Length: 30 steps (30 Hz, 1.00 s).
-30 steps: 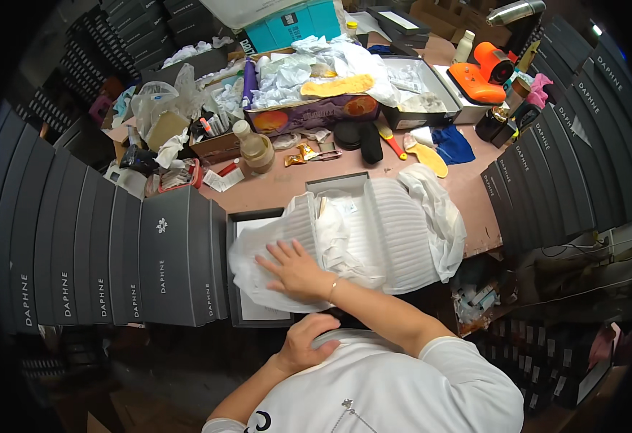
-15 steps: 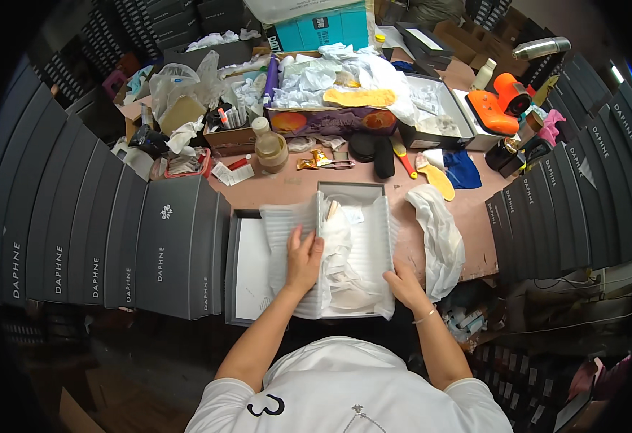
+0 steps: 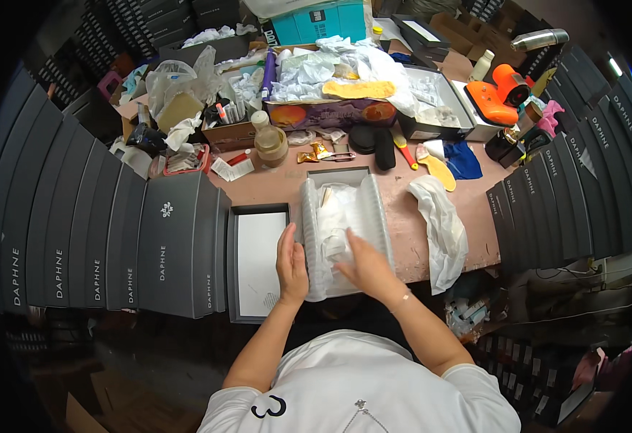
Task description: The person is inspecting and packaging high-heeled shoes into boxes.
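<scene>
A shoebox (image 3: pixel 337 175) stands in front of me, lined with ribbed white foam sheet (image 3: pixel 374 216) that stands up along its sides. White tissue paper (image 3: pixel 334 219) lies bunched inside and hides most of what it wraps. My left hand (image 3: pixel 292 265) is open, its fingers stretched along the box's left side. My right hand (image 3: pixel 366 267) reaches over the near part of the box, fingers extended and thumb apart, at the tissue paper. Beside the box on the left lies a grey box lid (image 3: pixel 260 263), its white inside facing up.
Crumpled white paper (image 3: pixel 440 234) lies to the right. Stacked grey shoeboxes (image 3: pixel 175 245) wall the left side, and more (image 3: pixel 547 209) the right. Farther back are a glass jar (image 3: pixel 270 146), yellow insoles (image 3: pixel 439 172), a blue cloth (image 3: pixel 462 162) and an orange device (image 3: pixel 490 103).
The box has shifted slightly left and away from me. Its left foam flap now stands upright instead of spreading over the lid. My right hand has moved from the box's right edge onto the tissue paper.
</scene>
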### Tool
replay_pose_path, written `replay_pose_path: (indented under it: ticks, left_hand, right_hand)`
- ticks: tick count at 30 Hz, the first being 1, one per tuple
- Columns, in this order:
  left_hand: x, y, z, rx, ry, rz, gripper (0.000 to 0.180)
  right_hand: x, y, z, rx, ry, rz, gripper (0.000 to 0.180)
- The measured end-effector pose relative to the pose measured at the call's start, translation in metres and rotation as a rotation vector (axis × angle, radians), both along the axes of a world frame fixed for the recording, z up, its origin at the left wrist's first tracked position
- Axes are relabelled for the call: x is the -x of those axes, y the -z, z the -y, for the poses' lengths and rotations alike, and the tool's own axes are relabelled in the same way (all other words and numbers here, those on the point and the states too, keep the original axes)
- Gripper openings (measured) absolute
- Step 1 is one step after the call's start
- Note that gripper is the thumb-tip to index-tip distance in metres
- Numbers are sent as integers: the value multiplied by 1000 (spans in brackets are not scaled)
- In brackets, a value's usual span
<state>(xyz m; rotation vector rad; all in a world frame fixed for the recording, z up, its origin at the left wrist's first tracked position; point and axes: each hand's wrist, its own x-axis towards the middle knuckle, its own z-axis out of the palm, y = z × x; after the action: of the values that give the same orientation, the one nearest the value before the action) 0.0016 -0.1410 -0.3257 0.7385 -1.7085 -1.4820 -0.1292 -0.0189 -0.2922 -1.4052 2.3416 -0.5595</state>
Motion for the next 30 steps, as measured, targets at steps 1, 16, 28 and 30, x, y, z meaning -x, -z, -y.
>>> replay_pose_path:
  ticks: [1,16,28,30]
  left_hand:
    - [-7,-12,-4,33,30,-42,54]
    - [-19,-37,-23,-783,128,-506,37]
    - [-42,-5,-58,-322,10,-306,78]
    - [-50,3,-61,-586,22,-323,72]
  right_hand:
    - [-6,-1,7,-213,-54,53,56]
    - [15,-60,20,592,256,808,99]
    - [-43,-29,48,733,361,1616,47]
    - [-49,-25,45,691,242,1359,39]
